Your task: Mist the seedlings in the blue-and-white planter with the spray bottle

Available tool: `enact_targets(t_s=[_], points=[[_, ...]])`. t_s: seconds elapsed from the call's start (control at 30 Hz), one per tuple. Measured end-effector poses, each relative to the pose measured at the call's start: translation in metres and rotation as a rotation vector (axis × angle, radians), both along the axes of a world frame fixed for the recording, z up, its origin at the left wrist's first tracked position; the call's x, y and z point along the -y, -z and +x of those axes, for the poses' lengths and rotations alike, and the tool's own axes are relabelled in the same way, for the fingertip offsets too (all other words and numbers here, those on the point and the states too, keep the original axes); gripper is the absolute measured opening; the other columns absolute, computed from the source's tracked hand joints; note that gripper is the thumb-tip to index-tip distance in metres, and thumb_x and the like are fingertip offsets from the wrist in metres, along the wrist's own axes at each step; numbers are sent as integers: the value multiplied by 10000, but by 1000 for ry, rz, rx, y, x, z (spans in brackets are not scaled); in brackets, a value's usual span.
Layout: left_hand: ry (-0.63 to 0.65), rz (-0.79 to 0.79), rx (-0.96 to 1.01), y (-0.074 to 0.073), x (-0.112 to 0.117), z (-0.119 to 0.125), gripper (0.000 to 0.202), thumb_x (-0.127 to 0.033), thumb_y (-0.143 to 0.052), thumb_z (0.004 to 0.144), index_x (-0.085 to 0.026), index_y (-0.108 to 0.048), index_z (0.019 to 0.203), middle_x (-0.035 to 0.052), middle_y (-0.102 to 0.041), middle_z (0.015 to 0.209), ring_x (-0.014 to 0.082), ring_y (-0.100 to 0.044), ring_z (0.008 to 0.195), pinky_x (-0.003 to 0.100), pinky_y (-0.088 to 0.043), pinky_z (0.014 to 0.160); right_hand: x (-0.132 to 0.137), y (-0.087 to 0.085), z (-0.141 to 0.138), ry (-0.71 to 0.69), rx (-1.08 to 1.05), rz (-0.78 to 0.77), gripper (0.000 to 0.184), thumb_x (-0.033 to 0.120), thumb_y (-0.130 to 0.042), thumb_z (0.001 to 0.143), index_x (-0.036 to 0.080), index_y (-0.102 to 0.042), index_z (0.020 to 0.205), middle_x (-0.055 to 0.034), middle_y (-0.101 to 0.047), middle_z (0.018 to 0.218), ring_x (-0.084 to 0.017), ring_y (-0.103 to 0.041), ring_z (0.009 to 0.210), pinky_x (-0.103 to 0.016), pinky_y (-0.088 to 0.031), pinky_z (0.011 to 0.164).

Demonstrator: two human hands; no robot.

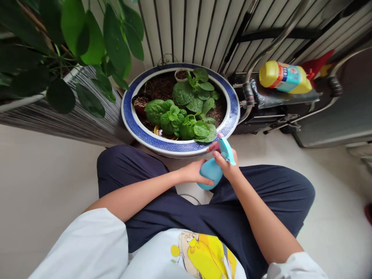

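The person sits on the pale tiled floor (43,174) with knees spread in dark navy trousers (261,193), and both hands meet over the lap. The left hand (194,172) is wrapped around the rounded body of a light-blue plastic spray bottle (210,171), its fingers (207,181) curled under the bottle's side. The right hand (229,164) is clenched round the bottle's neck from the other side, just below the turquoise and pink trigger head (225,147). The bottle is held tilted, clear of the floor, and its nozzle end reaches the near rim of a wide round blue-and-white ceramic planter (162,141).

The planter stands on the floor against a wall of pale vertical slats (188,31). It holds dark soil and a clump of broad-leaved green plants (183,112). A small white pot (180,74) sits at the planter's far rim.

To the planter's left stands a tall grey striped pot (78,116) with a large glossy-leaved plant (87,35). To its right, a yellow plastic bottle with a blue label (283,77) lies on its side on a black metal-framed cart (279,100).
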State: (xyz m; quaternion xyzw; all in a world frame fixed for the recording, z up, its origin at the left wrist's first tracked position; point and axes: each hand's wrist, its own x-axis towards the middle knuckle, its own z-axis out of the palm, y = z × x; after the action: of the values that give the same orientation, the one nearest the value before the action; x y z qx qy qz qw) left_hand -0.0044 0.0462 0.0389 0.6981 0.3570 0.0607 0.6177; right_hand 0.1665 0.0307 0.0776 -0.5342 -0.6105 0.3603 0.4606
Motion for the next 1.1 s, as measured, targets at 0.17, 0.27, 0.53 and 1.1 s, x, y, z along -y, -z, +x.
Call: enact_targets(t_s=[0.17, 0.27, 0.53, 1.1], points=[[34, -63, -25, 7, -6, 3, 939, -561, -836, 548, -151, -477, 1313, 163, -610, 1281, 378, -581, 1182, 488, -475, 981, 3, 9, 1, 37, 23, -17, 130, 315, -558, 836, 208, -615, 788, -24, -661, 737, -190, -616, 688, -331, -495, 692], [40, -61, -12, 9, -7, 5, 909, -557, -835, 554, -157, -493, 1296, 154, -618, 1270, 376, -584, 1181, 488, -473, 986, 3, 12, 3, 88, 11, -32, 189, 350, -552, 864, 212, -606, 747, -18, -650, 691, -184, -612, 658, -329, -499, 686], [0, 62, 55, 14, -10, 9, 873, -480, -854, 558, -160, -517, 1297, 144, -627, 1268, 378, -533, 1262, 488, -426, 1064, -3, 10, 7, -82, -99, -50, 525, 452, -608, 869, 211, -523, 1328, -99, -665, 1234, -273, -629, 1120, -412, -475, 985], [-44, 61, 73, 21, 1, -3, 858, -435, -877, 524, -198, -531, 1273, 113, -623, 1258, 348, -586, 1166, 460, -471, 989, 6, 18, -22, 175, -128, -132, 314, 460, -569, 893, 183, -621, 753, -13, -604, 618, -152, -574, 571, -263, -450, 524]])
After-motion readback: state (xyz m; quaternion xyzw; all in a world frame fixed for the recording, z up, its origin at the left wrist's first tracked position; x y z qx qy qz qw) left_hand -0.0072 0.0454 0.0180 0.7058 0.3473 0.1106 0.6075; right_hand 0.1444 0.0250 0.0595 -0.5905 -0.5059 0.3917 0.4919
